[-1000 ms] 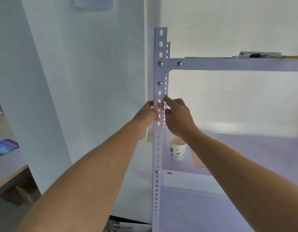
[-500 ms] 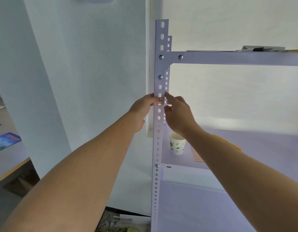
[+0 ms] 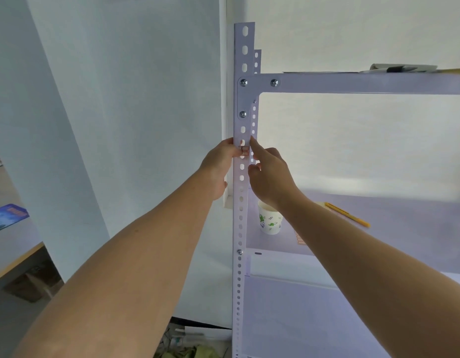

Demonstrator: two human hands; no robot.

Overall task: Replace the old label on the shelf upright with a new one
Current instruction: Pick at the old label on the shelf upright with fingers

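**Both hands at the label on the upright**

We find the small red-edged label (image 3: 245, 151) on the front face of the shelf upright (image 3: 241, 228), a little below the top shelf's corner bracket and over one of the slots. Our left hand (image 3: 218, 164) holds the upright from its left edge. The thumb lies on the front against the label's left side, and the fingers pass behind the metal, out of sight, so we judge it a clasp. Our right hand (image 3: 271, 174) comes in from the right. Its index finger is straight and touches the upright's right edge just beside the label, while the other fingers curl loosely with nothing showing in them.

We cannot tell whether this is the old label being picked loose or the new one being smoothed down. It lies flat, with no lifted corner that we can see. On the shelf board to the right, near the paper cup (image 3: 269, 220), a sheet of red-edged labels (image 3: 300, 237) lies partly hidden by our forearm. A yellow pen-like tool (image 3: 349, 215) rests farther right. We judge the work to be at the label itself: either peeling, with the fresh label yet to go on, or the final pressing.
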